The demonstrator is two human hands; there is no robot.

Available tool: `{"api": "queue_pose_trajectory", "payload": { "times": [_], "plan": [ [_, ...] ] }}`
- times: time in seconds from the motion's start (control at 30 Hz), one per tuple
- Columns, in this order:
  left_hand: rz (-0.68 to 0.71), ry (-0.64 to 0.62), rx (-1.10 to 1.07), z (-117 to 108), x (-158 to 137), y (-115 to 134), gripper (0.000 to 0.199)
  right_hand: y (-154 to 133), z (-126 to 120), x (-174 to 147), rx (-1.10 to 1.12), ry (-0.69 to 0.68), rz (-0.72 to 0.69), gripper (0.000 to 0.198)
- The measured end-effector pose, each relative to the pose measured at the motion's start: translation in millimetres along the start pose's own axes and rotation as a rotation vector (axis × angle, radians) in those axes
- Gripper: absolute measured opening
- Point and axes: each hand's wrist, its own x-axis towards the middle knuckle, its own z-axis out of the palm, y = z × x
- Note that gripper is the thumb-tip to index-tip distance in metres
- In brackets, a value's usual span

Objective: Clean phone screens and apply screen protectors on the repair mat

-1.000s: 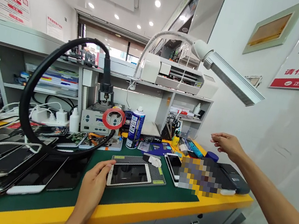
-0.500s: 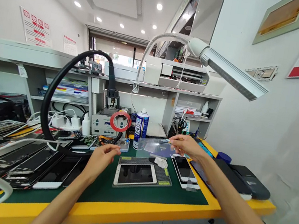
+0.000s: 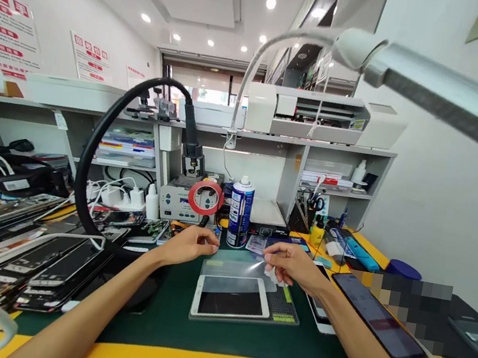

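Note:
A clear plastic film (image 3: pixel 234 264) is stretched between my hands, over the back part of a white device with a dark screen (image 3: pixel 228 299). My left hand (image 3: pixel 191 245) pinches the film's left corner. At the opposite corner, my right hand (image 3: pixel 291 264) has thumb and forefinger closed on the film. The white device, like a small tablet, lies screen up on a dark patterned pad (image 3: pixel 286 306) with yellow-green labels. A crumpled white tissue (image 3: pixel 271 280) rests on the pad, partly behind my right fingers.
A blue spray can (image 3: pixel 239 213) stands behind the film, near red tape (image 3: pixel 205 198). Stacked phone screens (image 3: pixel 45 269) fill the left side. Phones (image 3: pixel 376 315) lie at right. A black hose (image 3: pixel 86 159) arches on the left; a lamp (image 3: pixel 445 94) hangs above right.
My right hand has brought the film left and nearer, over the white device. The left hand has moved to the film and now holds its left corner. The view has turned slightly.

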Motion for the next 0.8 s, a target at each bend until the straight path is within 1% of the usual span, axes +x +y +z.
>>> {"api": "queue_pose_trajectory", "payload": {
  "times": [0.1, 0.27, 0.4, 0.5, 0.63, 0.8],
  "plan": [
    [-0.006, -0.095, -0.034, -7, -2, -5, 0.032, 4, 1, 2, 0.026, -0.008, 0.028, 0.046],
    [-0.041, -0.189, -0.083, -15, -7, -9, 0.03, 4, 4, 2, 0.034, -0.001, 0.077, 0.046],
    [-0.053, -0.211, -0.092, -15, -11, -7, 0.024, 2, 6, -2, 0.01, -0.002, 0.116, 0.045],
    [-0.06, -0.217, -0.059, -14, -13, -4, 0.026, 0, 5, -5, -0.002, 0.0, 0.13, 0.044],
    [-0.072, -0.238, -0.019, -13, -14, -2, 0.029, -1, 4, -6, -0.019, -0.039, 0.166, 0.046],
    [-0.059, -0.274, -0.033, -11, -16, -2, 0.022, -1, 4, -5, -0.048, -0.087, 0.193, 0.045]
  ]
}}
